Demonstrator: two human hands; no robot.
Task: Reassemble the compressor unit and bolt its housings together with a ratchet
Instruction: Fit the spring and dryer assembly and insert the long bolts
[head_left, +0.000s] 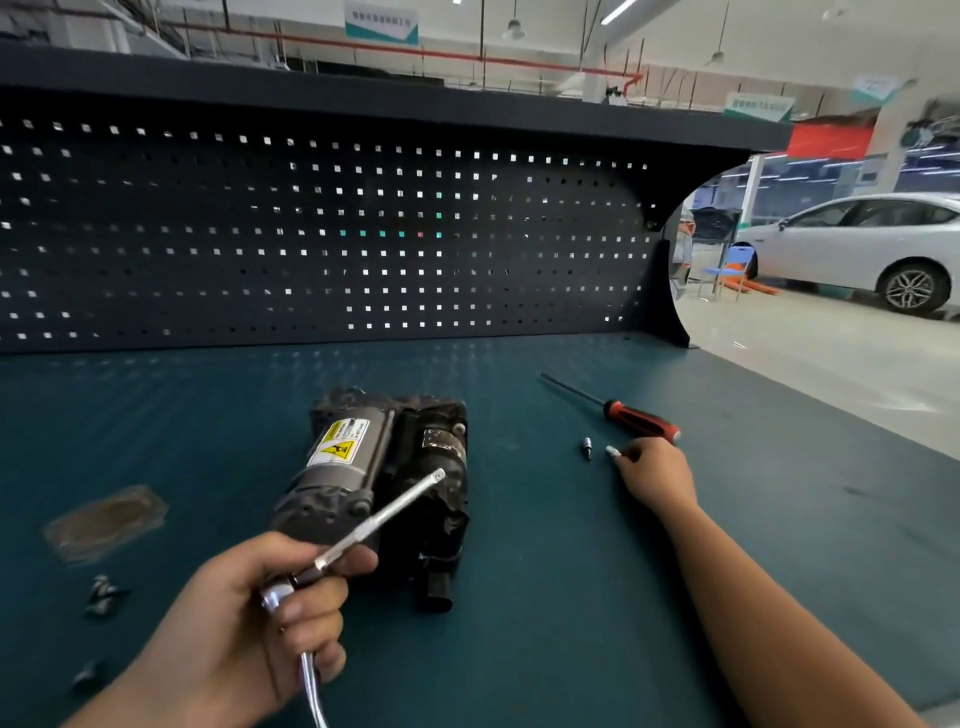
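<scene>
Compressor unit (384, 483) centred on bench (571, 597); left hand (249, 623) grips ratchet (384, 514); right hand (657, 475) pinches bit (613, 452).

We note even overhead light from a ceiling lamp (513, 30) and a strip light (618, 10). The bench (519, 571) is well lit, with shadows soft and short. The pegboard (311, 234) is dark, bright specks showing through its holes. There is glare on the ratchet (384, 513). The hall at right is washed out. Edges bow from the wide angle, and the bolts (104, 592) at lower left are smeared.
</scene>
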